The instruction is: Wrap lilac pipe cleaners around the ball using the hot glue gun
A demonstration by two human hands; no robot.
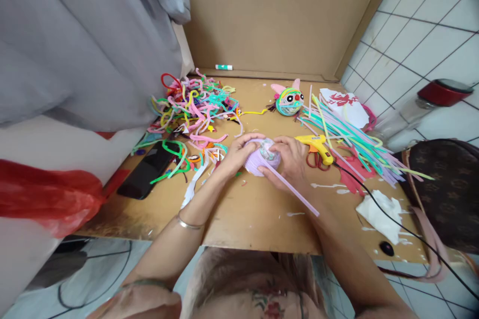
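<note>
Between my two hands is a clear ball (266, 147) partly wrapped with lilac pipe cleaner. Its left side and bottom are covered in purple rows, while the top right still shows see-through. My left hand (242, 152) grips the ball from the left, thumb on top. From the right, my right hand (287, 157) holds it with fingers curled at its edge. A loose lilac pipe cleaner end (295, 191) sticks out from the ball toward the lower right, passing over my right hand. A yellow glue gun (316, 146) lies just beyond my right hand.
A tangled heap of coloured pipe cleaners (198, 104) lies back left, near a black phone (145, 171). A finished-looking ball with eyes and ears (289, 101) stands behind. Straight pipe cleaners (352, 134), white tissue (380, 215) and a brown bag (445, 194) are right. A black cable (396, 229) crosses there.
</note>
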